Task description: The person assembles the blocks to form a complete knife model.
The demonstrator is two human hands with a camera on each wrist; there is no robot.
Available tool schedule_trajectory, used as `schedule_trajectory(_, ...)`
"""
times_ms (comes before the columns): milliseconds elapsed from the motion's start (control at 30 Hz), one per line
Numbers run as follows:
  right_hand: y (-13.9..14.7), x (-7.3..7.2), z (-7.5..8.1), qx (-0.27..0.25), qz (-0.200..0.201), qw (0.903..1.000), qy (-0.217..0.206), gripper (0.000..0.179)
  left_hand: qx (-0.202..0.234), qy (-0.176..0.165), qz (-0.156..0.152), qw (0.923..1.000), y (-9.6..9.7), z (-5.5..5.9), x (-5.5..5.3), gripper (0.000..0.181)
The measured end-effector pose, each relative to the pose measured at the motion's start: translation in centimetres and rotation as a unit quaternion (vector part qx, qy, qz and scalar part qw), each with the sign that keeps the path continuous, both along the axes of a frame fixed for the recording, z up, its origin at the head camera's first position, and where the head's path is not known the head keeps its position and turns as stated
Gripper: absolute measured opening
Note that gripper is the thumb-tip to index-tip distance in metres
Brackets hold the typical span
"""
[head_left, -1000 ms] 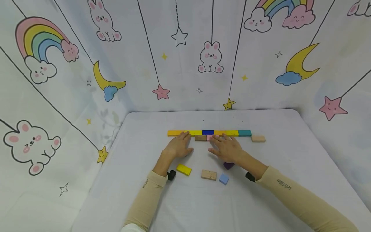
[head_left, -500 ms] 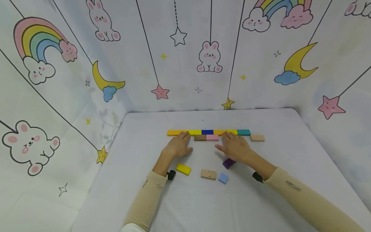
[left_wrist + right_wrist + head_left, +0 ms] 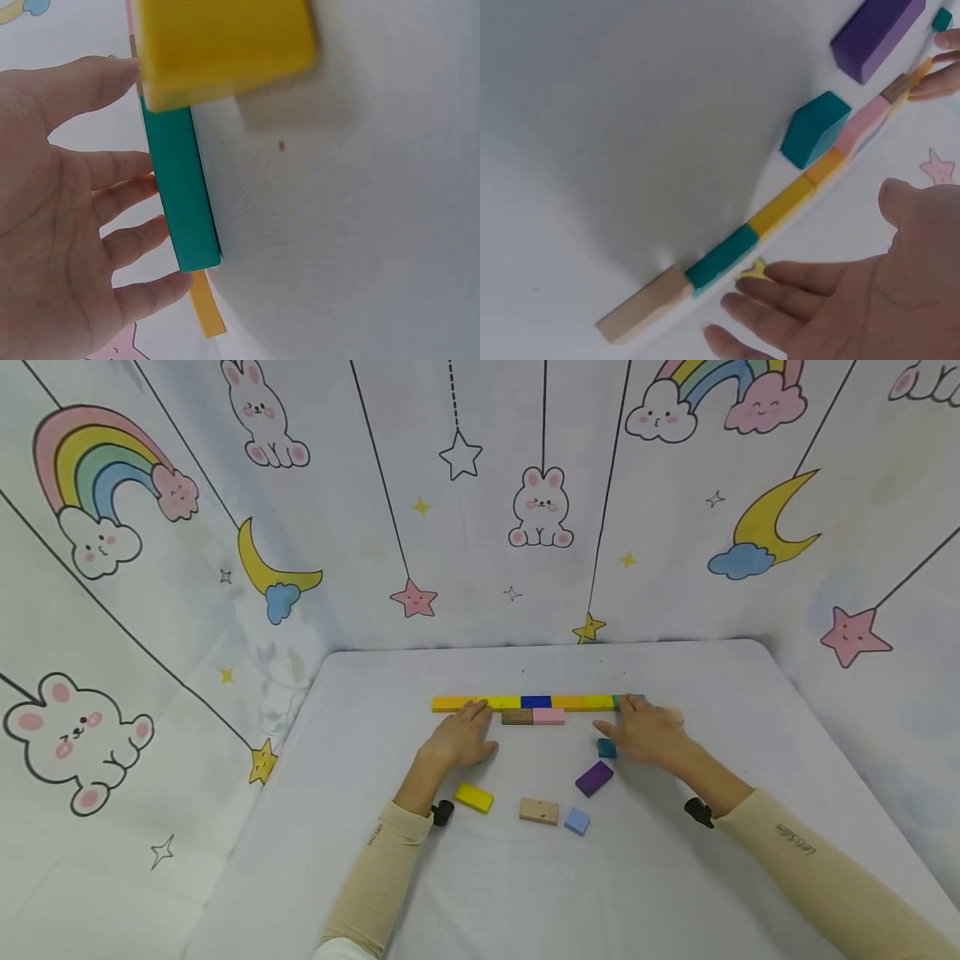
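Observation:
A long row of blocks lies across the table, with a dark blue block (image 3: pixel 536 702) near its middle. In front of it sit a brown block (image 3: pixel 517 717) and a pink block (image 3: pixel 548 717). My left hand (image 3: pixel 459 737) rests at the row's left part, fingers extended; the left wrist view shows its fingertips along a long green block (image 3: pixel 180 195), hidden from the head view. My right hand (image 3: pixel 649 727) reaches over the row's right end, fingers spread and holding nothing, partly covering a teal block (image 3: pixel 722 259) and a beige block (image 3: pixel 643 304).
Nearer the person lie a teal cube (image 3: pixel 607 748), a purple block (image 3: pixel 595 778), a yellow block (image 3: pixel 474 797), a wooden block (image 3: pixel 539 811) and a light blue block (image 3: pixel 577 821). A patterned cloth (image 3: pixel 480 552) stands behind the white table (image 3: pixel 495 893).
My right hand has slid rightward along the row, from the pink block to the teal end. The pink block, purple block and teal cube have come into sight. My left hand stays put.

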State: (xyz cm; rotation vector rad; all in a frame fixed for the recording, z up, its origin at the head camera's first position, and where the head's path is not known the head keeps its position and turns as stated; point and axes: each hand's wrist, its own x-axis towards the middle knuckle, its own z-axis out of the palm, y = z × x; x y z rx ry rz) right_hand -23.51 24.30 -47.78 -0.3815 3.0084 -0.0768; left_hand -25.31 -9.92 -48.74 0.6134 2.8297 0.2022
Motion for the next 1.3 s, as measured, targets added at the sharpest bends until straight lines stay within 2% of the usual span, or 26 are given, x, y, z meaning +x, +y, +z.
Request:
schedule_trajectory(233, 1.2, 0.0, -0.2, -0.007, 0.0, 1.0, -0.004, 0.076, -0.003, 0.001, 0.003, 1.0, -0.1, -0.2, -0.1, 0.074)
schedule_trajectory(533, 1.8, 0.5, -0.7, -0.004, 0.012, 0.9999, 0.005, 0.076, -0.012, -0.004, 0.001, 0.9999, -0.1, -0.7, -0.4, 0.076)
schedule_trajectory(667, 1.8, 0.8, -0.6, 0.002, 0.018, 0.9997, 0.015, 0.075, -0.006, 0.001, -0.003, 1.0, -0.1, -0.4, -0.3, 0.075)
schedule_trajectory(900, 1.7, 1.5, -0.7, 0.02, 0.02, 0.9993, 0.024, 0.075, -0.002, 0.0, -0.005, 1.0, -0.1, -0.1, -0.1, 0.074)
schedule_trajectory(1300, 1.5, 3.3, -0.6, 0.005, 0.028, 0.9995, 0.013, 0.073, -0.002, -0.001, -0.003, 1.0, -0.2, -0.3, -0.1, 0.074)
